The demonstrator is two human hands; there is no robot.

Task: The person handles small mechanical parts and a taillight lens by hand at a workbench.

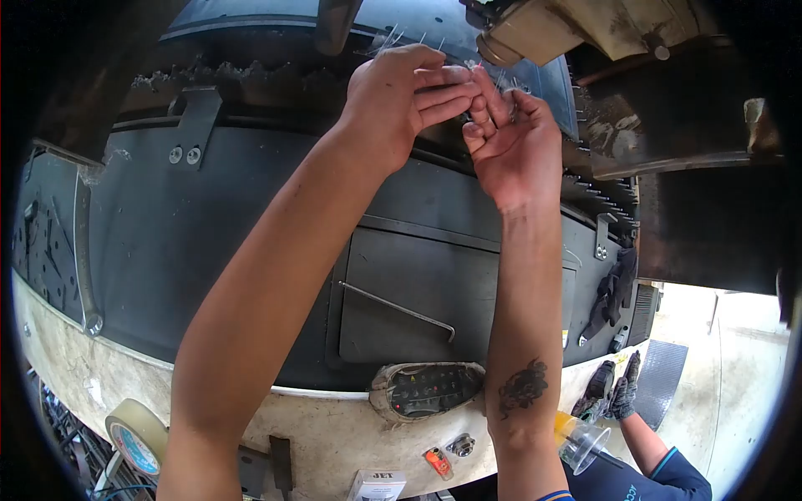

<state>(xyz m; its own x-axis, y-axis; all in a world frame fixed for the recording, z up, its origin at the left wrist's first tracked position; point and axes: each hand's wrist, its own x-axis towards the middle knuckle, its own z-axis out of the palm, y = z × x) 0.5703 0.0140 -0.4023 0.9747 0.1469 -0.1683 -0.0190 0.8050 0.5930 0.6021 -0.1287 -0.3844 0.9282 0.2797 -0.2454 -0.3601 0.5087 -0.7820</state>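
Observation:
Both hands are raised to the far side of the dark metal panel (pixel 251 192), and their fingertips meet. My left hand (pixel 388 100) has its fingers together, reaching toward the other hand's fingertips. My right hand (pixel 522 150) is palm up, fingers curled, with the index finger reaching up to the left fingertips. A tiny clear item with a reddish spot (pixel 476 67) shows at the meeting point; its kind is too small to make out. Thin upright metal pins (pixel 422 39) stand behind the hands, above the bluish sheet (pixel 251 18).
On the panel lies a bent thin rod (pixel 401 311). Along the pale front ledge are a covered keypad remote (pixel 430 392), a tape roll (pixel 138 434), a JET box (pixel 378 486) and a plastic cup (pixel 581 442). Another person's gloved hand (pixel 622 401) is at right. Machine parts (pixel 568 29) overhang top right.

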